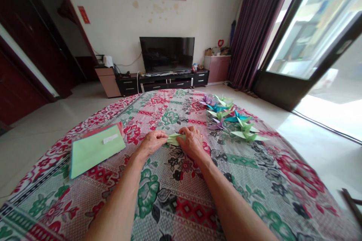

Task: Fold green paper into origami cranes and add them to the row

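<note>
A small piece of folded light green paper (174, 139) lies on the patterned tablecloth, between my two hands. My left hand (153, 141) pinches its left end between thumb and fingers. Over its right end, my right hand (193, 141) is curled with the thumb pressed on the paper; the fingers hide that part. Off to the right sits a group of folded paper cranes (223, 115) in green, blue and purple. On the left lies a stack of coloured paper sheets (93, 150), light green on top, with a small white strip on it.
The round table's floral tablecloth (158, 192) spreads under both forearms. Beyond the table stand a low black TV cabinet (181, 83) and a television (168, 54). A purple curtain (249, 26) and a glass door (313, 26) are on the right.
</note>
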A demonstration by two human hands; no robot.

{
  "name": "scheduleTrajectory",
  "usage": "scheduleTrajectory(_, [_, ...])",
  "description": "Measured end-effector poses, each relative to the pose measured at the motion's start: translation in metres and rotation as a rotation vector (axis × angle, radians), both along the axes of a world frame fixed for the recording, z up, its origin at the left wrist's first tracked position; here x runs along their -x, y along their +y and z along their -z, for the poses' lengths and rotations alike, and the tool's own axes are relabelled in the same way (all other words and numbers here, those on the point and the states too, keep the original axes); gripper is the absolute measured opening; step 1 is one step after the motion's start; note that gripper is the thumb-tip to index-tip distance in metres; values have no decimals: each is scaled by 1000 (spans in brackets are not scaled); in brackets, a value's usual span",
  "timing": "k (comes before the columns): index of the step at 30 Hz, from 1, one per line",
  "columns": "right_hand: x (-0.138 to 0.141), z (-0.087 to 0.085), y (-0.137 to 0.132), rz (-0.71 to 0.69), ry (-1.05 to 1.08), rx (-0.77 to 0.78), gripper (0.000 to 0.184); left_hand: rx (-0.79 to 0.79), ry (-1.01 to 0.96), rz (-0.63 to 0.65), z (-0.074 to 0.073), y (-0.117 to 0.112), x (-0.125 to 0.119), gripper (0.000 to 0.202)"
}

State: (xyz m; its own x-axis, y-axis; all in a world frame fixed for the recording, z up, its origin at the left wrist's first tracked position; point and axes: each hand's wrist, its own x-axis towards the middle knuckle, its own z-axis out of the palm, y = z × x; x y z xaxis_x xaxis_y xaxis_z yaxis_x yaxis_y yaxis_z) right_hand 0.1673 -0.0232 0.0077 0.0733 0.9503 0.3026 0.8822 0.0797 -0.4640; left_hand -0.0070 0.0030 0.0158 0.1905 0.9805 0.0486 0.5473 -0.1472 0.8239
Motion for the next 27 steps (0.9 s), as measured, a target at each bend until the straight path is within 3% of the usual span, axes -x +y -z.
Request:
scheduleTrajectory(6, [1,-4,-2,-48,-2,17,19,-52,206,-52,2,1,-6,9])
scheduleTrajectory(13, [3,-9,-5,-48,12,40,19,-156,383,-152,9,-2,-16,13])
scheduleTrajectory(19, [2,-9,-5,-48,8,38,19,-170,368,-139,13,1,-13,12])
scheduleTrajectory(24, [2,-10,-6,-55,-4,40,20,-61,191,-13,6,6,1,15])
scheduleTrajectory(27, [2,-10,-6,-55,-12,51,20,-60,173,-5,3,5,3,18])
